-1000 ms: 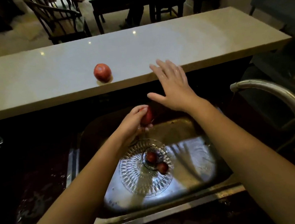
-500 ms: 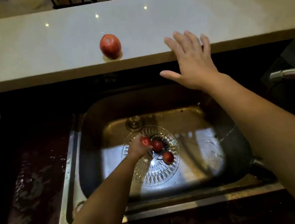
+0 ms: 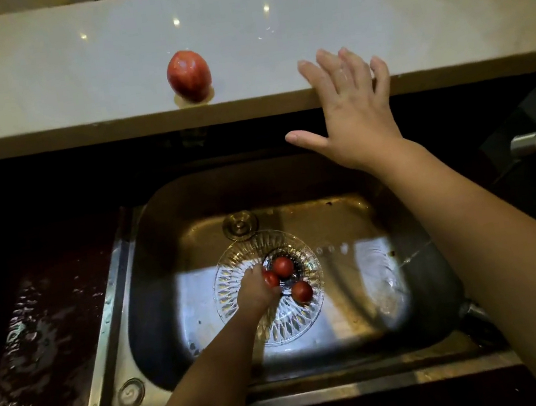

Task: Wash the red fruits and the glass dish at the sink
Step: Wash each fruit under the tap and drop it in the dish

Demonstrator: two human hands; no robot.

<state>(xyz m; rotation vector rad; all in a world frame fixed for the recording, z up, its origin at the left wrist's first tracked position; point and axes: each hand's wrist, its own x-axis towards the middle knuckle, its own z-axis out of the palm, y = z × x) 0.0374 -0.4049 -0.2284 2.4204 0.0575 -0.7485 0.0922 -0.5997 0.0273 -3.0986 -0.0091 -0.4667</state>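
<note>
Red fruit [image 3: 270, 279] gripped by left hand [image 3: 257, 290] over glass dish [image 3: 304, 314]; right hand [image 3: 355, 111] spread wide, empty.

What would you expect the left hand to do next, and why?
Probably let go of the small red fruit it holds. The left hand is already down over the glass dish in the sink, beside two other fruits lying there, so releasing it looks like the natural move.
</note>
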